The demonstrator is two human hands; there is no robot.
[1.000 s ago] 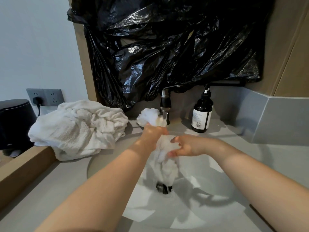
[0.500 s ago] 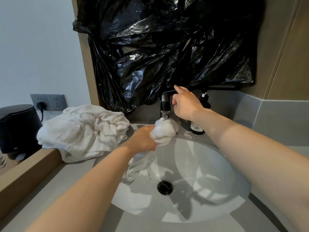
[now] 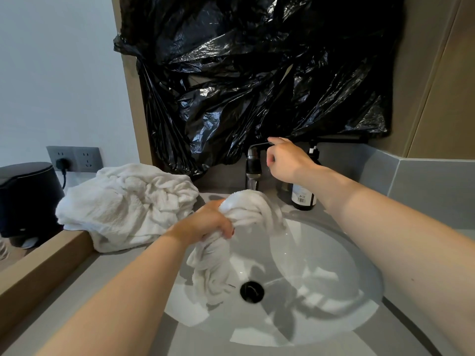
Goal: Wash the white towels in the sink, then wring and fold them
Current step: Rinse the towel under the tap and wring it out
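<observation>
My left hand [image 3: 205,224] grips a bunched white towel [image 3: 241,209] over the white sink [image 3: 321,291]. The towel's upper end sits right under the tap spout [image 3: 253,168], and its lower end hangs twisted into the basin beside the drain [image 3: 252,291]. My right hand [image 3: 285,160] is raised at the tap's handle, fingers curled, a fingertip touching the thin lever. A crumpled pile of white towels [image 3: 128,204] lies on the grey counter to the left of the sink.
A dark pump bottle [image 3: 304,196] stands on the counter behind my right wrist. Black plastic sheeting [image 3: 257,73] covers the wall above the tap. A dark round appliance [image 3: 25,196] and a wall socket [image 3: 74,158] are at far left, past a wooden ledge [image 3: 43,268].
My right hand let go of the towel and rose to the tap handle. My left hand lowered slightly, and the towel's tail now hangs further into the basin.
</observation>
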